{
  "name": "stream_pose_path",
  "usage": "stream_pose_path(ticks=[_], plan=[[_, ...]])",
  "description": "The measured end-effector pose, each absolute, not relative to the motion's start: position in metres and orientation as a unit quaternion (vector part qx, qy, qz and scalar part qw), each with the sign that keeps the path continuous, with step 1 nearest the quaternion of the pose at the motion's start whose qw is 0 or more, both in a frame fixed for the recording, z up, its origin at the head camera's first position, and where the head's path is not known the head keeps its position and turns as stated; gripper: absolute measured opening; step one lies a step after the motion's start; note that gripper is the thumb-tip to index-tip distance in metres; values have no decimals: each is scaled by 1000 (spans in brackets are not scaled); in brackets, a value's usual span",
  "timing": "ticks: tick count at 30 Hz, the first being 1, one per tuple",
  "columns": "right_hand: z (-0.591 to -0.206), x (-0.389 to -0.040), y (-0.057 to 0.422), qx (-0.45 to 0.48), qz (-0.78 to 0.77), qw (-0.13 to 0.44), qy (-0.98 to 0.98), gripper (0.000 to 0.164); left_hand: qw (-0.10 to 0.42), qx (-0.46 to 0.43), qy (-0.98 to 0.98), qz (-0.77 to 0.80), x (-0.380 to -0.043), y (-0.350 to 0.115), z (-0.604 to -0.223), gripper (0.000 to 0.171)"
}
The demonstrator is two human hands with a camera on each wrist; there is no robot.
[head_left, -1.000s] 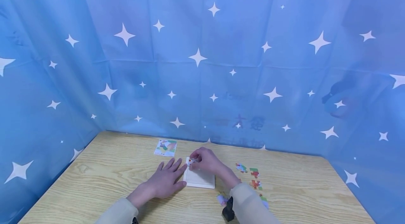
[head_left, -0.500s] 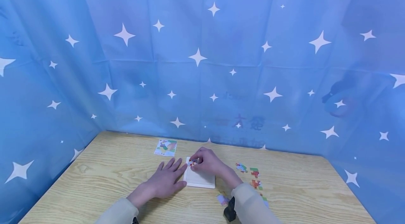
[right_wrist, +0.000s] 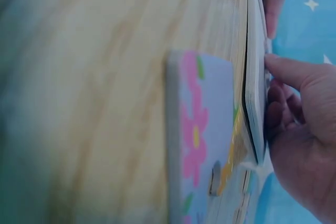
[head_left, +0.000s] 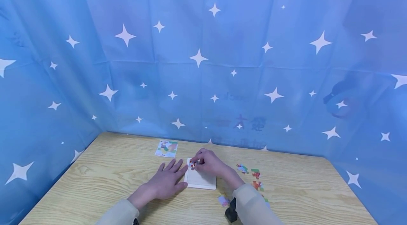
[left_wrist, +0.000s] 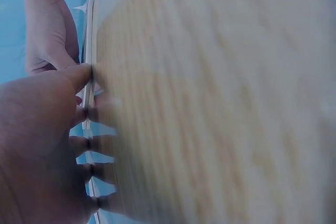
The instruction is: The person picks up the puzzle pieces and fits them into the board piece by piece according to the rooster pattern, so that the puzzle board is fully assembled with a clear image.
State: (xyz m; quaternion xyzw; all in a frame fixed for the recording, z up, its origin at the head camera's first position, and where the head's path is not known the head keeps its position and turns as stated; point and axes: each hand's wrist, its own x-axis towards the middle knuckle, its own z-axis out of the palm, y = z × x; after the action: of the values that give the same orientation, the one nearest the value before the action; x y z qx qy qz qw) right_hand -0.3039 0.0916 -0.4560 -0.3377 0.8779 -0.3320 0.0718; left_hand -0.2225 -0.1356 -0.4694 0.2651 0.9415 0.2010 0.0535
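Note:
A shallow white puzzle tray point(head_left: 201, 182) lies on the table in front of the person. In its far left corner is a small colourful jigsaw piece point(head_left: 192, 165), which the right hand point(head_left: 210, 163) pinches between thumb and fingertips, partly covering it. The left hand point(head_left: 166, 181) lies spread on the table, its thumb and index fingertip touching the tray's left edge. In the left wrist view, the left hand point(left_wrist: 42, 145) shows its thumb against the edge. The right wrist view has the right hand point(right_wrist: 307, 124) over the tray, its fingertips partly hidden.
A printed square picture point(head_left: 166, 148) lies beyond the left hand. Several loose jigsaw pieces point(head_left: 257, 185) are scattered right of the tray. One lilac piece with a pink flower point(right_wrist: 197, 129) lies close to the right wrist. A starry blue curtain point(head_left: 203, 59) hangs behind the table.
The jigsaw piece under the right fingertips has turned and shifted slightly in the tray's corner, with small finger movements. The left hand and the tray have stayed in place.

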Motion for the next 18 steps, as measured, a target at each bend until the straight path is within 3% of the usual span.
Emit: stream_pose_path(ticks=[18], plan=[[-456, -304, 91, -324, -343, 72, 879, 20, 76, 261, 940, 206, -219, -134, -458, 67]])
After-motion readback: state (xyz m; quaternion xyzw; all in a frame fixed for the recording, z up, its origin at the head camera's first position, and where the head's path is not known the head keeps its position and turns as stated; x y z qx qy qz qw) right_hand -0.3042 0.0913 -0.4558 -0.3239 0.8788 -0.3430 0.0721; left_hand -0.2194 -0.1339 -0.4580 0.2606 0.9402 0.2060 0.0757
